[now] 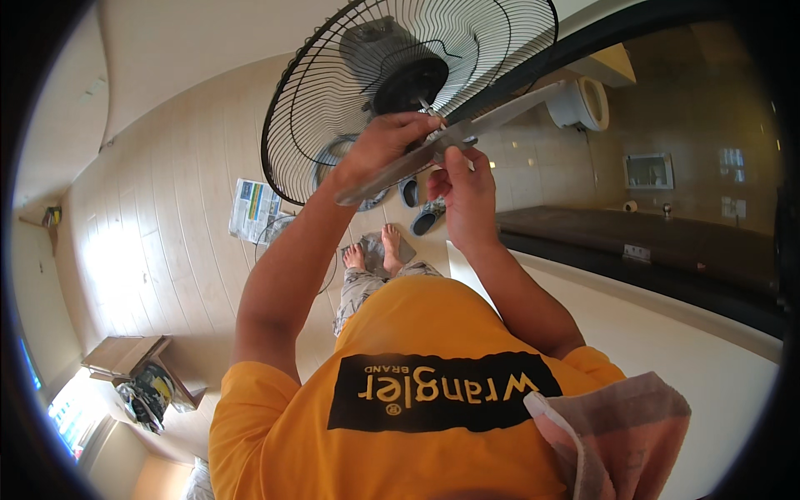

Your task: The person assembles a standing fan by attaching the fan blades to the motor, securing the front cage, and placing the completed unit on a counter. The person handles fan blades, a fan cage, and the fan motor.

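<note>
A translucent grey fan blade [508,114] is in front of the fan's black wire rear guard [293,117]. Behind the guard's centre sits the dark motor housing [379,50], and a thin metal shaft [426,106] sticks out toward the blade. My left hand [385,148] is closed at the blade's hub, its fingertips beside the shaft and partly behind the blade. From below, my right hand [463,187] pinches the hub [443,148] between thumb and fingers. The blade slants up to the right. Its exact seating on the shaft is hidden by my fingers.
Newspaper [252,210] lies on the tiled floor, near slippers [428,217] and a grey mat [371,252] under my feet. Beyond a dark-framed opening at right stands a white toilet [579,104]. A white ledge [617,333] runs along my right. A wooden stand [125,357] is at lower left.
</note>
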The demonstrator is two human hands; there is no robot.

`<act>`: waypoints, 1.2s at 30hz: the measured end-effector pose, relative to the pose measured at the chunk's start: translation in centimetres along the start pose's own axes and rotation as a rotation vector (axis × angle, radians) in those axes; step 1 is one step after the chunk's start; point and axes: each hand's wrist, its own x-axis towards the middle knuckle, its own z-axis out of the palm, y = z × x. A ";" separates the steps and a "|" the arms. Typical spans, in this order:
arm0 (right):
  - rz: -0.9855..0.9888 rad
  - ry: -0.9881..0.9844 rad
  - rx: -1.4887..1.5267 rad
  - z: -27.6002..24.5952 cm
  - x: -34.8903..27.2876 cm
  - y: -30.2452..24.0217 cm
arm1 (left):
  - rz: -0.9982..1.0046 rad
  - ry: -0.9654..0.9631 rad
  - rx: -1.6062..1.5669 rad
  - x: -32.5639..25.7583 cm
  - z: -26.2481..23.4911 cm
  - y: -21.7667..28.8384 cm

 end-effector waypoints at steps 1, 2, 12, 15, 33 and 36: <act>0.000 0.042 -0.049 0.5 -0.2 -0.3 | 0.007 -0.007 0.017 -0.2 0.2 0.2; 0.009 0.053 -0.043 0.7 -0.2 -0.5 | 0.003 -0.016 -0.034 -0.3 0.3 0.2; -0.064 0.080 -0.189 2.0 2.2 -2.3 | 0.125 -0.096 -0.359 0.9 -2.1 -2.6; -0.071 0.091 -0.181 2.2 2.7 -1.4 | 0.144 0.022 -0.230 -0.9 -3.7 -3.7; -0.217 0.138 -0.269 2.9 4.1 0.5 | 0.677 0.709 0.935 -14.4 -1.2 16.5; -0.253 0.145 -0.269 3.3 4.7 1.0 | 0.672 0.707 1.029 -12.2 -1.1 16.1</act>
